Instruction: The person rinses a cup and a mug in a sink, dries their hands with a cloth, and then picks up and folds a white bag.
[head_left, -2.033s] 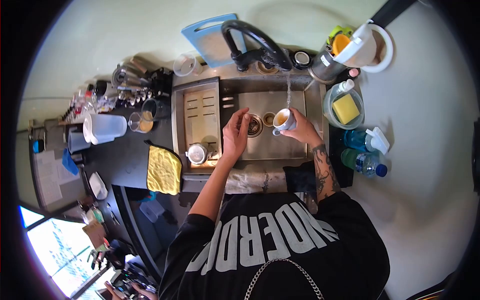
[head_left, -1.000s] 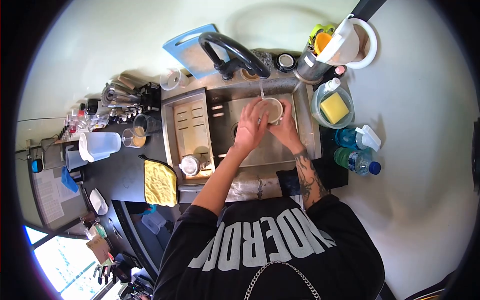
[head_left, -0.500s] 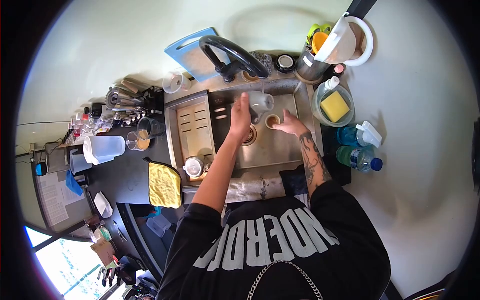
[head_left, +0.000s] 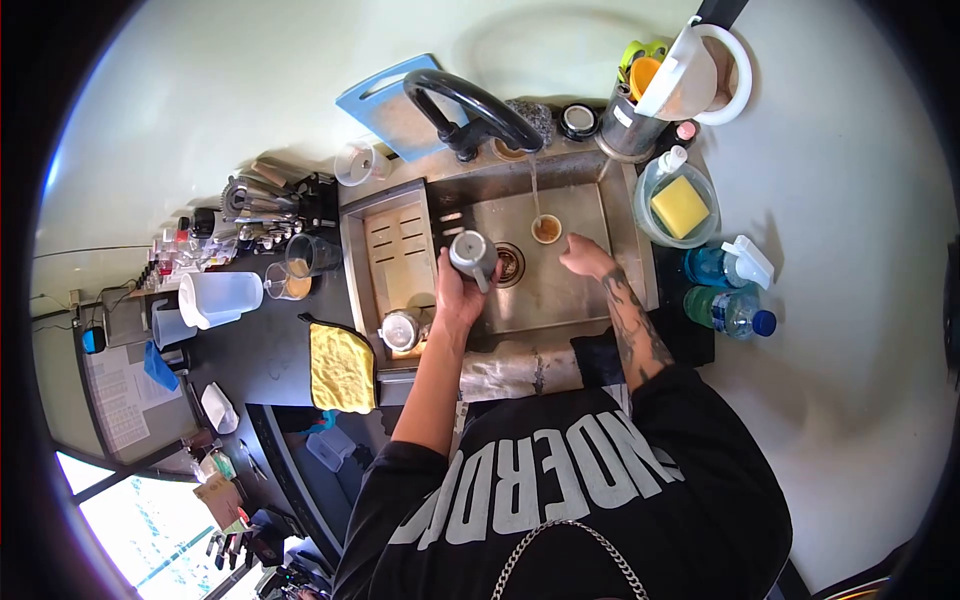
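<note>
My left hand (head_left: 455, 292) holds a grey cup (head_left: 472, 254) upside down over the left part of the steel sink (head_left: 610, 235), near the drain (head_left: 508, 263). My right hand (head_left: 584, 256) hovers empty in the basin, fingers apart, just right of a small cup (head_left: 546, 229) that stands under the water running from the black tap (head_left: 470, 105).
A slotted draining tray (head_left: 398, 250) with a small metal pot (head_left: 400, 330) fills the sink's left side. A yellow cloth (head_left: 342, 366) hangs at the counter edge. A tub with a yellow sponge (head_left: 680, 205), spray bottles, a utensil holder and a blue cutting board (head_left: 395, 95) surround the sink.
My left hand has carried the grey cup from under the tap leftward and toward me, turning it bottom up. My right hand stayed beside the small cup in the basin.
</note>
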